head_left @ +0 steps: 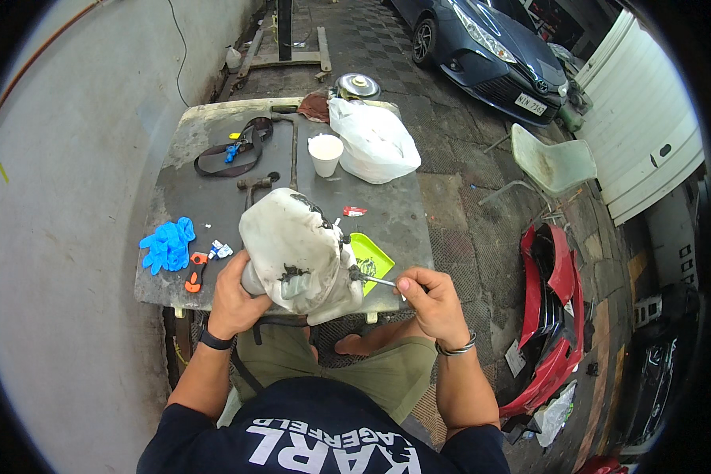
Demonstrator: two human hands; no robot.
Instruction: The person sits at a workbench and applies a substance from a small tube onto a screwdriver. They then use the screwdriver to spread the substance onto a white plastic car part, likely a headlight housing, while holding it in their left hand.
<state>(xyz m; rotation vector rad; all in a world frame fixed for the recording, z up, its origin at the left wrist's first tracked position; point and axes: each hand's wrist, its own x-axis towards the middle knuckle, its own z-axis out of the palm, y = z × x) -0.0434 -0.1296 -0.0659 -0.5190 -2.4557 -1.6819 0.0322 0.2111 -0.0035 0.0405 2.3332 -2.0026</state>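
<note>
A white plastic tank (280, 233), smeared with black patches, is tilted over the near part of the dark table (186, 186). My left hand (233, 299) is closed round its lower left side. In my right hand (434, 304) is a thin metal tool (382, 281), pinched between thumb and fingers. The tool's tip meets a black smear at the tank's right side; its exact kind is unclear. Partly behind the tank lies a lime-green tray (382, 267) with dark smears on it.
Blue gloves (168, 246) and an orange-black utility knife (195, 272) lie at left. Farther back are a hammer (254, 186), a strap (249, 150), a metal bar (295, 150), a white cup (325, 156) and a plastic bag (375, 144). A red bumper (557, 316) stands on the floor at right.
</note>
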